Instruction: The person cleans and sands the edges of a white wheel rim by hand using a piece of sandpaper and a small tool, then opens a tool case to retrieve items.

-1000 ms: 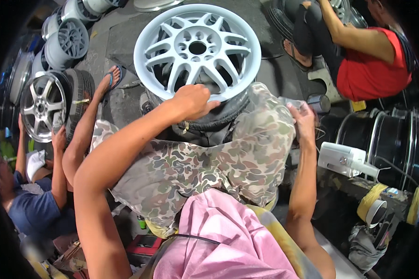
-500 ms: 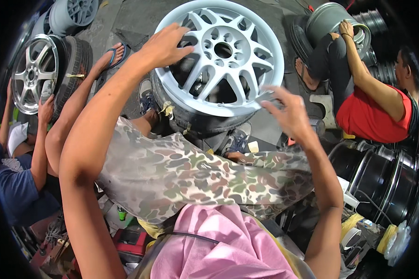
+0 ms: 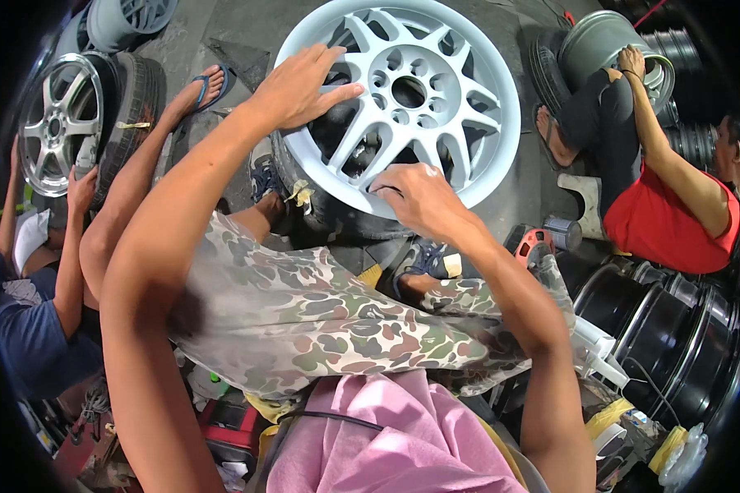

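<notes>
A pale grey wheel rim [image 3: 501, 107] with paired spokes lies face up on a tyre [image 3: 337, 215] in front of me. My left hand [image 3: 304, 89] rests on the rim's left edge, its fingers stretched out and its thumb apart over a spoke. At the rim's near edge, my right hand [image 3: 426, 197] is closed with curled fingers. A dark edge of a small thin grey piece shows under those fingers; most of it is hidden by the hand.
At the left, a person [image 3: 37, 329] holds a silver wheel rim [image 3: 62, 123] beside a tyre [image 3: 131, 107]. A person in red [image 3: 674, 222] sits at the right, one hand on a grey rim [image 3: 596, 41]. Black rims [image 3: 658, 329] stack at the right; a metal can [image 3: 562, 232] stands nearer.
My right hand has moved left and slightly down, from beside the rim onto its near edge, with the small grey piece. The rim appears slightly further right; my left hand stays on its left edge.
</notes>
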`<state>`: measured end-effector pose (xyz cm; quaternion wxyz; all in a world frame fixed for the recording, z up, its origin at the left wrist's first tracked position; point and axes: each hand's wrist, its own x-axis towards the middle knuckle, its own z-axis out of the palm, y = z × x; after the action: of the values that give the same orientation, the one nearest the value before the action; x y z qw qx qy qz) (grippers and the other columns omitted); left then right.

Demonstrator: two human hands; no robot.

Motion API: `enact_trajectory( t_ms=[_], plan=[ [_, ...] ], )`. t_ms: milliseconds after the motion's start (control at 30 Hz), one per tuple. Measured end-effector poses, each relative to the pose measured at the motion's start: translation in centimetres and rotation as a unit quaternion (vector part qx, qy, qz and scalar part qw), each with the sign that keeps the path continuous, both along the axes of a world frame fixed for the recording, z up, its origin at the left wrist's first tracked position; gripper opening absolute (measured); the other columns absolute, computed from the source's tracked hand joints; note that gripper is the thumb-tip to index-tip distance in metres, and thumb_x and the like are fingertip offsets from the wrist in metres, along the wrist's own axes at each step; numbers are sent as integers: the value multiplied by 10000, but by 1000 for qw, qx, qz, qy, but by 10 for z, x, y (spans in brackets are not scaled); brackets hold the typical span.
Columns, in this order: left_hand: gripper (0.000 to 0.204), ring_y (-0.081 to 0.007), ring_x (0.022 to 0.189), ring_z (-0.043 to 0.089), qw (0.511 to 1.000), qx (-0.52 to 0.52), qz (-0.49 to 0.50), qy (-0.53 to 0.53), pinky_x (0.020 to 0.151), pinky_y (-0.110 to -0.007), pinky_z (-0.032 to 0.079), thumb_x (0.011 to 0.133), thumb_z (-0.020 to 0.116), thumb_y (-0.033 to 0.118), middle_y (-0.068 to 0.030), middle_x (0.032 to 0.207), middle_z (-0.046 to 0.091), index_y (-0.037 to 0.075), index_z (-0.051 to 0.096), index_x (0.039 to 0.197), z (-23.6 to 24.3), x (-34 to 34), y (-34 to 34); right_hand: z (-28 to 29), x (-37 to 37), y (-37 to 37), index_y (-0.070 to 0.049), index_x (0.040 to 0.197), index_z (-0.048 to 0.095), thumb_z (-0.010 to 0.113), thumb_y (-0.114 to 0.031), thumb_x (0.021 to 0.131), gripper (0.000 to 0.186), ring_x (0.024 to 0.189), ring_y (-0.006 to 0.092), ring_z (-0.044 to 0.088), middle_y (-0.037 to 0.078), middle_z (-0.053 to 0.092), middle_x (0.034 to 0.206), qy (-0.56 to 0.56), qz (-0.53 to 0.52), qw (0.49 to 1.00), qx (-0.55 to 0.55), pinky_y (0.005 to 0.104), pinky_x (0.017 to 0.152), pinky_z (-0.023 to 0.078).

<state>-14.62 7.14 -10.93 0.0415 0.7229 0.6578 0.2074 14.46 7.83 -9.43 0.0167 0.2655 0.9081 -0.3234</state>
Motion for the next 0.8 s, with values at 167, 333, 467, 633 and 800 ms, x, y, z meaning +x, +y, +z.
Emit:
enact_trajectory(
  t_ms=[167, 333, 467, 633, 800],
  plan=[
    [805, -396, 1192, 605, 999, 14, 25, 20, 1034, -481, 475, 953, 634, 632, -219, 1250, 618, 0, 520, 1438, 5, 6, -7, 25, 32, 16, -8, 978, 741, 607, -80, 909, 167, 943, 413, 703, 213, 713, 959, -27, 94, 993, 64, 531, 873, 542],
    [840, -391, 1194, 605, 998, 41, 23, 34, 1044, -481, 470, 923, 647, 665, -216, 1257, 632, 2, 528, 1424, 2, 10, -1, 16, 7, 3, 5, 1001, 748, 617, -70, 907, 177, 928, 402, 706, 217, 723, 956, 8, 50, 997, 55, 506, 850, 548],
    [847, -385, 1211, 600, 999, 27, 36, 24, 1056, -476, 468, 916, 646, 675, -214, 1280, 627, 2, 532, 1417, 1, 8, -4, 38, 12, 17, -40, 1094, 765, 655, -88, 938, 196, 880, 318, 725, 181, 754, 1032, 93, -18, 974, -205, 398, 770, 551],
    [844, -377, 1216, 594, 998, 38, 26, 45, 1049, -466, 473, 921, 631, 677, -192, 1302, 618, 2, 531, 1416, -2, 6, 0, 33, 50, -5, -32, 1038, 761, 638, -48, 924, 168, 895, 313, 701, 142, 714, 955, 98, -24, 993, 54, 420, 795, 557],
    [844, -371, 1241, 586, 998, 10, 30, 49, 1060, -457, 469, 922, 622, 682, -196, 1307, 626, -4, 533, 1406, 3, 9, -1, 21, 0, -51, -26, 971, 739, 632, 2, 857, 159, 911, 355, 661, 156, 626, 890, 153, -33, 979, 129, 481, 819, 552]
  ],
)
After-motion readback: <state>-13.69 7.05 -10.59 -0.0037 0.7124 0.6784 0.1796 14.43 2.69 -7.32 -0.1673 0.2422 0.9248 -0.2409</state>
